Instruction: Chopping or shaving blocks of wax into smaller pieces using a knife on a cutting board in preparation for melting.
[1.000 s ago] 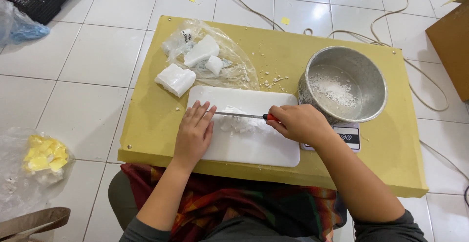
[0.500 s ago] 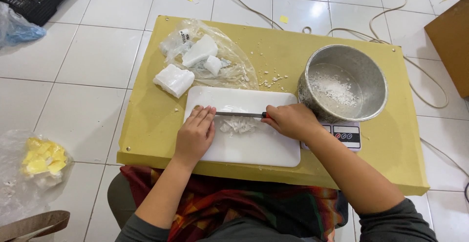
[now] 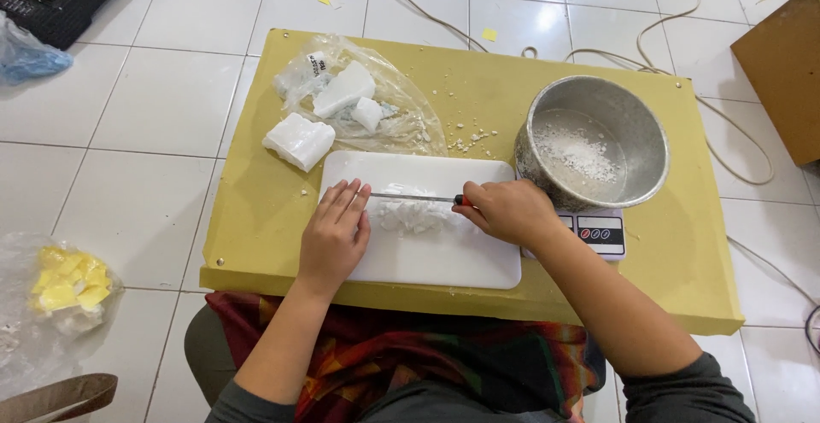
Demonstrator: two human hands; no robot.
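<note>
My right hand (image 3: 507, 211) grips a knife (image 3: 417, 196) with a red-and-black handle, its blade lying across a pile of chopped white wax (image 3: 412, 216) on a white cutting board (image 3: 427, 256). My left hand (image 3: 335, 235) lies flat on the board's left part, fingers together, fingertips close to the blade tip and beside the pile. The board rests on a low yellow table (image 3: 256, 210).
A metal pot (image 3: 598, 145) holding white flakes sits on a small scale (image 3: 594, 228) right of the board. White wax blocks (image 3: 299, 140) and a clear plastic bag (image 3: 359, 99) with more pieces lie behind. Cables, a cardboard box (image 3: 781, 56) and a bag of yellow chunks (image 3: 60, 282) are on the tiled floor.
The knife and my right hand have shifted slightly left over the pile. My left hand has stayed flat on the board.
</note>
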